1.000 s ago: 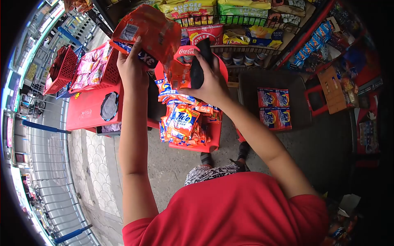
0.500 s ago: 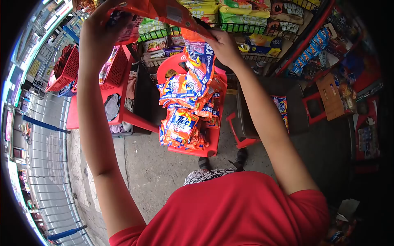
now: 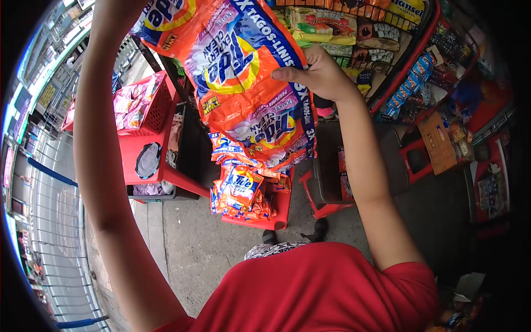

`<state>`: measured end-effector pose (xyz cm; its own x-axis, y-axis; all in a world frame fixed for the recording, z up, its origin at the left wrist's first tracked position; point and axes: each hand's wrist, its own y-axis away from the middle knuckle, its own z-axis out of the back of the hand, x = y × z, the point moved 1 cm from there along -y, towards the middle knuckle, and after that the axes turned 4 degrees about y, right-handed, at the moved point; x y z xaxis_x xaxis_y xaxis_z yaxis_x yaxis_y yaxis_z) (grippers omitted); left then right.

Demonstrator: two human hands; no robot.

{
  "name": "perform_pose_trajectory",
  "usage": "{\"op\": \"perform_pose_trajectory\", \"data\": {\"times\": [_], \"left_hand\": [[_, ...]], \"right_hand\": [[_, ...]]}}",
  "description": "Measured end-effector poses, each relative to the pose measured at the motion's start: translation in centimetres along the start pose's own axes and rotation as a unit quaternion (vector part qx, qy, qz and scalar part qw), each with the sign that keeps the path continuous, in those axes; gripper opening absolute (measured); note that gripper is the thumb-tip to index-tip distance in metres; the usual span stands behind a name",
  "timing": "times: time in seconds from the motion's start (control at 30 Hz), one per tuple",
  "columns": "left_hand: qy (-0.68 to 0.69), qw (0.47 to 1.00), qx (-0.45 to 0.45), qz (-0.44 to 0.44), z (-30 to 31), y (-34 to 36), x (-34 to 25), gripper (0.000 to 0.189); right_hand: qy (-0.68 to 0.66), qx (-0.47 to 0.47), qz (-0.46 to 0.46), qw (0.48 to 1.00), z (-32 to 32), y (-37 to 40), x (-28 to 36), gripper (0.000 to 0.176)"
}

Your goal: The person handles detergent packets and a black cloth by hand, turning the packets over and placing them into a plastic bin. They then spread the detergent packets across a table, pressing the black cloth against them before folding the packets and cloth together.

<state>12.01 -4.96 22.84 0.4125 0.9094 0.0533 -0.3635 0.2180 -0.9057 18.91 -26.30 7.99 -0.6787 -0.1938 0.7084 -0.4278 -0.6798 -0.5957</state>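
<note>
1. While the right hand [image 3: 327,78] pinches the detergent bag [image 3: 238,72] by its edge, I cannot tell the left hand's [image 3: 123,9] grip.
2. Below the grip, packets [image 3: 240,185] lie on a red stool [image 3: 265,223].

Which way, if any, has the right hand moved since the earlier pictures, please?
Yes: the right hand has moved rightward in view, relative to the red chair.

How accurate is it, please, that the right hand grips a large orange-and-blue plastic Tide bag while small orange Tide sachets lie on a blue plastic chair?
The colour is wrong: the head view shows a red plastic chair. The right hand does grip the bag, and the sachets do lie there.
</note>
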Motion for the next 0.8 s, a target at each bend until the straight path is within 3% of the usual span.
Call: {"op": "perform_pose_trajectory", "data": {"times": [0.07, 0.13, 0.2, 0.23, 0.27, 0.3, 0.33, 0.37, 0.4, 0.47, 0.53, 0.6, 0.67, 0.8], "left_hand": [[-0.033, 0.999, -0.025, -0.035, -1.8, 1.4, 1.0, 0.047], [0.003, 0.998, 0.016, 0.067, -3.8, 3.4, 2.0, 0.06], [-0.119, 0.992, -0.009, 0.051, -6.6, 7.3, 4.3, 0.058], [-0.111, 0.987, 0.028, 0.115, -7.6, 9.6, 4.9, 0.071], [-0.05, 0.994, 0.012, 0.1, -8.8, 12.0, 5.7, 0.066], [-0.014, 0.962, 0.094, 0.257, -8.3, 13.7, 3.7, 0.062], [0.047, 0.928, 0.146, 0.34, -8.3, 15.8, 3.2, 0.057], [0.195, 0.861, 0.177, 0.434, -8.9, 18.4, 3.0, 0.055], [0.351, 0.759, 0.184, 0.516, -8.6, 19.5, 0.6, 0.052], [0.471, 0.613, 0.221, 0.595, -8.8, 22.1, -1.3, 0.051], [0.584, 0.597, 0.119, 0.537, -9.3, 23.0, -3.3, 0.051], [0.612, 0.573, 0.098, 0.536, -9.2, 23.2, -4.0, 0.053], [0.567, 0.624, 0.126, 0.522, -9.5, 23.2, -4.1, 0.054], [0.567, 0.645, 0.052, 0.511, -10.3, 22.4, -4.0, 0.028]], "right_hand": [[0.016, -0.003, -0.009, 1.0, -0.2, 0.2, 0.2, 0.03], [0.018, -0.028, 0.002, 0.999, -0.6, 0.4, -0.7, 0.028], [-0.001, -0.06, -0.03, 0.998, -0.7, 0.3, -1.4, 0.026], [-0.007, -0.067, -0.034, 0.997, -0.9, 0.4, -1.4, 0.025], [-0.01, -0.065, -0.039, 0.997, -1.1, 0.5, -1.5, 0.025], [-0.008, -0.075, -0.046, 0.996, -1.2, 0.6, -1.8, 0.026], [-0.006, -0.084, -0.056, 0.995, -1.4, 0.7, -2.2, 0.027], [0.003, -0.084, -0.075, 0.994, -1.4, 0.9, -3.0, 0.027], [0.011, -0.084, -0.092, 0.992, -1.5, 1.0, -3.8, 0.027], [0.0, -0.078, -0.128, 0.989, -2.1, 1.4, -4.7, 0.027], [0.022, -0.078, -0.138, 0.987, -2.2, 1.7, -5.5, 0.026], [0.05, -0.083, -0.15, 0.984, -2.3, 2.1, -5.7, 0.026], [0.031, -0.127, -0.111, 0.985, -2.4, 2.3, -5.6, 0.024], [0.092, -0.117, -0.164, 0.975, -1.4, 3.1, -5.5, 0.026]]}}
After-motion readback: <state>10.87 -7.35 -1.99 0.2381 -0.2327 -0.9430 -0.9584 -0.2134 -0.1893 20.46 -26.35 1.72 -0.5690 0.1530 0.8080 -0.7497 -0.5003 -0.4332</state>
